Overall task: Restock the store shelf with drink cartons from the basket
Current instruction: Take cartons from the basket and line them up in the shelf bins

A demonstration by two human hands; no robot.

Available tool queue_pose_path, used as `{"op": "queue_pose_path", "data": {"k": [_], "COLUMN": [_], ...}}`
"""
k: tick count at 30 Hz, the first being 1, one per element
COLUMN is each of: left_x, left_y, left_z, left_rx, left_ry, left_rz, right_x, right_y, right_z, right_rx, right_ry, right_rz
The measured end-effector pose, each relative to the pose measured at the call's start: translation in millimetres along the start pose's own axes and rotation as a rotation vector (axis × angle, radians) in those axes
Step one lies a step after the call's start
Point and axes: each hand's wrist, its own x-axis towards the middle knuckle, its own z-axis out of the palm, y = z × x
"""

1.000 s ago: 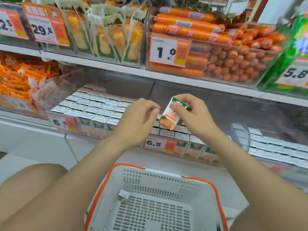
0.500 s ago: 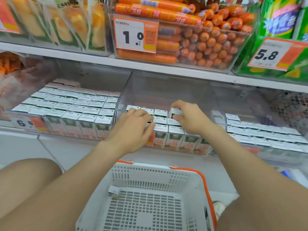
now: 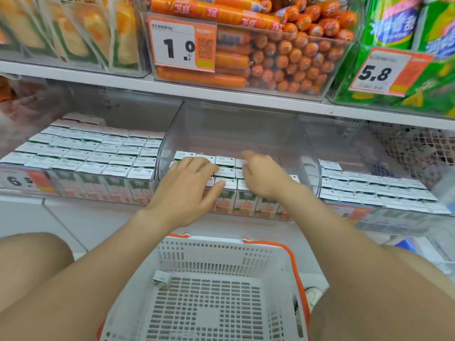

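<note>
White-topped orange-and-green drink cartons [image 3: 247,205] stand upright in tight rows in a clear shelf bin [image 3: 307,148]; the white slotted basket [image 3: 209,254] below holds 1 carton [image 3: 160,276].

A white upper shelf [image 3: 221,96] spans the top of the frame under bright, even store light. At top centre, a clear bin of orange sausages [image 3: 290,57] carries a 1.0 price tag [image 3: 182,45]. Yellow snack packets [image 3: 73,33] stand at upper left, green packs [image 3: 394,23] with a 5.8 tag [image 3: 384,72] at upper right. A pale seamed surface [image 3: 81,217] shows at mid left.
</note>
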Motion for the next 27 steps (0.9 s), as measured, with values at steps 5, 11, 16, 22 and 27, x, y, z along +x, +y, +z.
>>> {"op": "queue_pose_path", "data": {"k": [5, 11, 16, 22, 27], "left_x": [-25.5, -76.1, -97.8, -106.4, -115.6], "left_y": [10.7, -10.5, -45.3, -92.9, -111.8], "left_z": [-25.6, -7.5, 25.2, 56.1, 77.8], "left_rx": [-0.014, 0.225, 0.259, 0.25, 0.252], "left_ry": [0.114, -0.918, -1.206, -1.173, -1.196], "left_rz": [0.062, -0.043, -0.098, -0.182, -0.217], "right_x": [-50.5, -97.4, -91.9, -69.4, -65.9], "right_y": [-44.4, -81.9, -101.6, -118.3, -111.4], "right_z": [-3.7, 66.6, 156.6, 253.0, 333.4], "right_rx": [0.211, 0.04, -0.105, -0.143, -0.183], "right_ry": [0.449, -0.195, -0.548, -0.67, -0.717], "right_rz": [-0.195, -0.281, -0.309, -0.285, -0.368]}}
